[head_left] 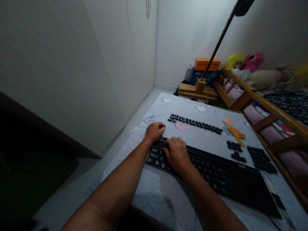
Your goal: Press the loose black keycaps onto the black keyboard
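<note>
A black keyboard (231,178) lies across the cloth in front of me; keycaps are still on its left end, while much of its right part looks bare and dark. My left hand (155,131) rests at its far left corner, fingers curled together; anything inside them is hidden. Over the left keys, my right hand (177,153) is bent with thumb and fingers drawn in, and I cannot make out what they grip. Beyond the keyboard runs a row of loose keycaps (192,122). Smaller keycap groups (234,146) and a number-pad block of keycaps (261,158) lie to the right.
A heart-patterned cloth (154,189) covers the table. An orange item with a yellow-orange handle (234,131) lies at the right. White cabinet doors (113,64) stand left. A wooden bed rail (267,96) borders the right; a wooden stand (198,89) is behind.
</note>
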Action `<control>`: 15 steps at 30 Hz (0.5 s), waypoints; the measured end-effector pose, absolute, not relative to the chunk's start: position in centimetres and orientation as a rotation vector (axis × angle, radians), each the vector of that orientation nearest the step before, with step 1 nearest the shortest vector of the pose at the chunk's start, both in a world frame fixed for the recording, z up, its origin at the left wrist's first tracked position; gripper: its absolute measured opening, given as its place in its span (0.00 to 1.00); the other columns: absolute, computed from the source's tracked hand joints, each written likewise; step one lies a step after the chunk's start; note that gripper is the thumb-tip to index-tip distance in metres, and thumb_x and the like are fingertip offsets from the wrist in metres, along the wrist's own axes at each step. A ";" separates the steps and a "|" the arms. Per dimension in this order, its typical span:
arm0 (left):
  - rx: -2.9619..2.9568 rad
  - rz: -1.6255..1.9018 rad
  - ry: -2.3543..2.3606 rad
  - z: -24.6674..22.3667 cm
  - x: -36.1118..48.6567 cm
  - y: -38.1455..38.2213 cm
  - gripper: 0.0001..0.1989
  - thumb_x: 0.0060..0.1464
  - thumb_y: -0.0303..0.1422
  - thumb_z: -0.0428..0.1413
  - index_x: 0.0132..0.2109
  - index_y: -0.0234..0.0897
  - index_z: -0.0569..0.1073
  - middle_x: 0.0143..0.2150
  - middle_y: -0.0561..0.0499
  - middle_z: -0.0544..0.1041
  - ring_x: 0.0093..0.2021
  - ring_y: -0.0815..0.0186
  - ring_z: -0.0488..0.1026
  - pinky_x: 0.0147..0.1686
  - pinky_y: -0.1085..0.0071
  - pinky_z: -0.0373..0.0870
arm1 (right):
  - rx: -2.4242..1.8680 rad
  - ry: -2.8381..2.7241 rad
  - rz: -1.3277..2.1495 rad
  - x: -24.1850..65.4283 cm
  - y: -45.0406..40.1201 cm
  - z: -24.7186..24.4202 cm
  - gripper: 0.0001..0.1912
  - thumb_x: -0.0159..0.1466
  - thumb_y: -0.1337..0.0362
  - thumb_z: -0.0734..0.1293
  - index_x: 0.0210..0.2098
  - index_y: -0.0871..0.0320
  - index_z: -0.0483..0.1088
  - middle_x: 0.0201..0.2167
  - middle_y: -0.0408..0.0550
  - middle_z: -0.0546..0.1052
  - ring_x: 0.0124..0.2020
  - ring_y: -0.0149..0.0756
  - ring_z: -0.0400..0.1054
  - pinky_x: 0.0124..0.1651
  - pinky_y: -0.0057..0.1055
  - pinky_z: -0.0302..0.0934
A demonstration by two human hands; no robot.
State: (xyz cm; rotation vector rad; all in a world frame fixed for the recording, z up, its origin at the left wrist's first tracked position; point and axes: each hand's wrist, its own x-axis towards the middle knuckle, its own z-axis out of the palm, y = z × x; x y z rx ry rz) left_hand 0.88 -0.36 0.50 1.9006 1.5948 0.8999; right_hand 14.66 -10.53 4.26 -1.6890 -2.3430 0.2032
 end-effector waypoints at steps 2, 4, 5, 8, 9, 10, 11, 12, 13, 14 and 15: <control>1.901 0.907 1.588 0.4 0.8 -0.3 0.11 0.52 0.33 0.53 0.38 0.37 0.80 0.37 0.50 0.81 0.38 0.65 0.76 0.41 0.72 0.70 | -1.686 -2.328 0.202 14.7 -10.5 4.1 0.04 0.64 0.62 0.64 0.38 0.55 0.69 0.39 0.47 0.72 0.44 0.41 0.60 0.46 0.35 0.50; 1.904 0.905 1.584 0.3 0.8 -0.3 0.11 0.52 0.33 0.53 0.38 0.38 0.80 0.37 0.50 0.82 0.38 0.65 0.76 0.41 0.72 0.70 | -1.686 -2.325 0.200 14.7 -10.4 4.0 0.04 0.64 0.62 0.64 0.38 0.55 0.69 0.39 0.47 0.72 0.44 0.41 0.60 0.46 0.35 0.50; 1.905 0.900 1.586 0.2 0.8 -0.2 0.11 0.53 0.33 0.53 0.38 0.38 0.80 0.37 0.50 0.82 0.38 0.65 0.76 0.41 0.72 0.70 | -1.687 -2.326 0.201 14.7 -10.4 4.0 0.04 0.64 0.63 0.64 0.38 0.55 0.69 0.39 0.47 0.72 0.44 0.41 0.60 0.46 0.35 0.50; 1.908 0.889 1.596 0.2 0.9 -0.2 0.12 0.53 0.33 0.53 0.39 0.38 0.80 0.37 0.50 0.82 0.38 0.65 0.76 0.41 0.72 0.70 | -1.693 -2.338 0.203 14.7 -10.3 3.9 0.05 0.64 0.64 0.64 0.39 0.54 0.69 0.39 0.47 0.72 0.44 0.41 0.60 0.46 0.35 0.50; 1.908 0.887 1.599 0.2 0.9 -0.2 0.12 0.53 0.33 0.53 0.39 0.38 0.80 0.37 0.50 0.81 0.38 0.65 0.76 0.42 0.72 0.70 | -1.697 -2.340 0.206 14.7 -10.3 3.9 0.05 0.64 0.64 0.64 0.39 0.54 0.69 0.40 0.48 0.72 0.44 0.41 0.61 0.46 0.35 0.50; 1.909 0.884 1.598 0.3 0.9 -0.2 0.12 0.53 0.33 0.53 0.39 0.38 0.80 0.37 0.50 0.81 0.38 0.65 0.76 0.42 0.72 0.70 | -1.701 -2.339 0.210 14.7 -10.3 3.9 0.04 0.64 0.64 0.64 0.39 0.54 0.69 0.40 0.48 0.72 0.44 0.41 0.61 0.46 0.35 0.50; 1.909 0.882 1.598 0.4 0.9 -0.2 0.12 0.53 0.33 0.53 0.39 0.38 0.80 0.37 0.50 0.81 0.38 0.65 0.76 0.42 0.72 0.70 | -1.706 -2.334 0.216 14.7 -10.3 3.9 0.04 0.64 0.65 0.64 0.39 0.54 0.69 0.40 0.48 0.72 0.44 0.41 0.61 0.46 0.35 0.50; 1.909 0.879 1.597 0.5 0.9 -0.3 0.12 0.53 0.33 0.53 0.39 0.38 0.80 0.37 0.50 0.81 0.38 0.65 0.76 0.42 0.72 0.70 | -1.709 -2.327 0.226 14.7 -10.3 3.9 0.04 0.64 0.65 0.64 0.39 0.54 0.69 0.40 0.48 0.72 0.44 0.41 0.61 0.46 0.35 0.50; 1.909 0.878 1.599 0.5 0.9 -0.3 0.12 0.53 0.33 0.53 0.39 0.38 0.80 0.37 0.50 0.82 0.38 0.65 0.76 0.42 0.72 0.70 | -1.709 -2.316 0.240 14.7 -10.4 4.0 0.04 0.64 0.65 0.64 0.39 0.54 0.69 0.39 0.48 0.72 0.44 0.41 0.61 0.46 0.35 0.50; 1.908 0.876 1.601 0.6 0.9 -0.4 0.12 0.53 0.32 0.53 0.39 0.38 0.80 0.37 0.50 0.82 0.39 0.65 0.76 0.42 0.72 0.70 | -1.707 -2.302 0.258 14.7 -10.3 4.0 0.04 0.64 0.65 0.64 0.38 0.55 0.69 0.39 0.48 0.72 0.44 0.41 0.61 0.46 0.35 0.50; 1.906 0.876 1.604 0.6 0.9 -0.4 0.11 0.53 0.32 0.53 0.39 0.38 0.80 0.38 0.50 0.82 0.39 0.65 0.76 0.42 0.72 0.70 | -1.698 -2.288 0.283 14.8 -10.3 4.1 0.04 0.64 0.66 0.63 0.38 0.55 0.69 0.39 0.47 0.73 0.44 0.40 0.61 0.46 0.35 0.50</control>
